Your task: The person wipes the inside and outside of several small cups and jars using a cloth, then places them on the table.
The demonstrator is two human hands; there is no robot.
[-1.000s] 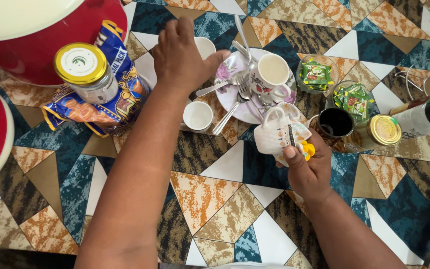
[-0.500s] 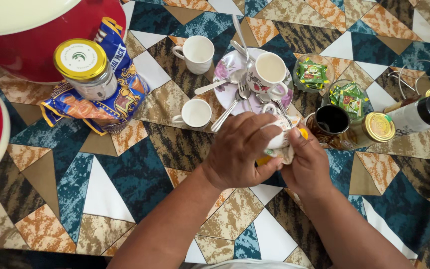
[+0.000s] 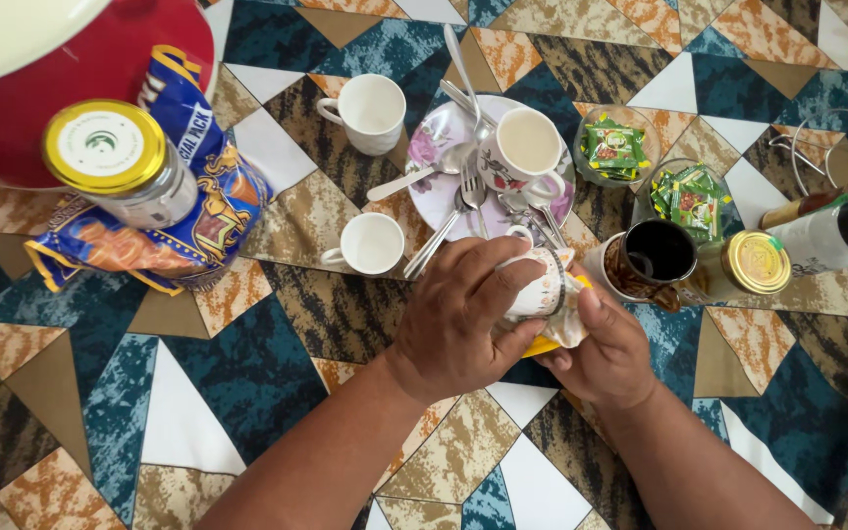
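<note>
Patterned worktop [image 3: 247,363] with geometric cloth | left hand [image 3: 458,319] wrapped over small white cup [image 3: 534,285], held above worktop centre | right hand [image 3: 606,348] pressed yellow-and-white cloth [image 3: 563,329] against cup | nearby: two white cups [image 3: 372,243], floral saucer [image 3: 439,162], gold-lidded jar [image 3: 115,162].

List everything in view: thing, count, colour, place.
held cup: 1, white patterned, between both hands
cloth: 1, yellow and white, under held cup
plain cups: 2, white, left of plate
plate: 1, floral, top centre
floral cup: 1, on plate
cutlery: several, silver, on plate
sachet bowls: 2, glass, green sachets, right
dark mug: 1, right
jars: 2, gold lids, left and right
snack bag: 1, blue, left
bottle: 1, black cap, far right
left hand: on held cup
right hand: under held cup
</note>
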